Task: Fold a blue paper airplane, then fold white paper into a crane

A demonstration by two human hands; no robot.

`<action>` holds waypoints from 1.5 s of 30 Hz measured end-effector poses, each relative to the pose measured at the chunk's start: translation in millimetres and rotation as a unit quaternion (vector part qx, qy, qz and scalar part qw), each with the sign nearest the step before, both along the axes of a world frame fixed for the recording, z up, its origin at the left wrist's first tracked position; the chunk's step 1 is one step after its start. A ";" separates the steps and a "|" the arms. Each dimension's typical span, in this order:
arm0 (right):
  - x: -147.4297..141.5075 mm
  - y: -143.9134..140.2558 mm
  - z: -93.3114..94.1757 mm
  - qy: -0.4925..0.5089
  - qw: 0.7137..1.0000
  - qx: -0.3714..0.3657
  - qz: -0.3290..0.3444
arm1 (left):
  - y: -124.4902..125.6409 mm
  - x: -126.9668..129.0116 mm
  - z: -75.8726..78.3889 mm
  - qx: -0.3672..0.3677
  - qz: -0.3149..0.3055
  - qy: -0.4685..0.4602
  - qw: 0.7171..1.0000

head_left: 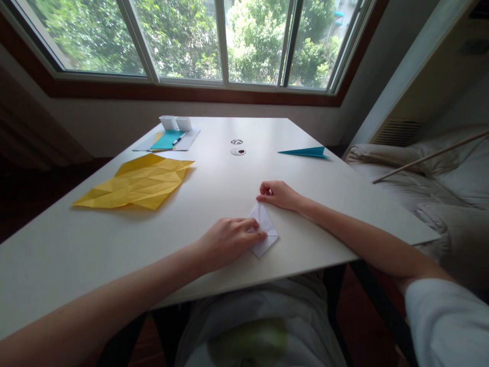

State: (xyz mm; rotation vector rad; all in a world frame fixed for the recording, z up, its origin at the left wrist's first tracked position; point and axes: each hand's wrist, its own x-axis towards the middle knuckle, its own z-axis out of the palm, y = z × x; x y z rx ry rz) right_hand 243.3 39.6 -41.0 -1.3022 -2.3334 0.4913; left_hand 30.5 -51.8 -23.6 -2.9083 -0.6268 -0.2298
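Lying at left on a white table [214, 178] is one yellow sheet [141, 178], creased and spread out; beyond it sit two small white containers [168, 122], one blue sheet [165, 140] and one pen [178, 139]. A person's left hand [231, 235] presses one white paper [268, 220] near the table's front edge, its fingers slightly apart. Two round table inserts [238, 152] lie farther back. At the paper's far tip, the right hand [280, 194] appears pinched on it. Its kite-like shape suggests several folds are done; whether any remain cannot be told. One blue folded dart [307, 152] rests at right.
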 end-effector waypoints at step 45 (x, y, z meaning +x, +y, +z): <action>16.4 -23.4 33.3 -0.184 0.974 -0.082 0.101 | 15.4 -5.1 6.9 -0.102 0.060 -0.026 0.993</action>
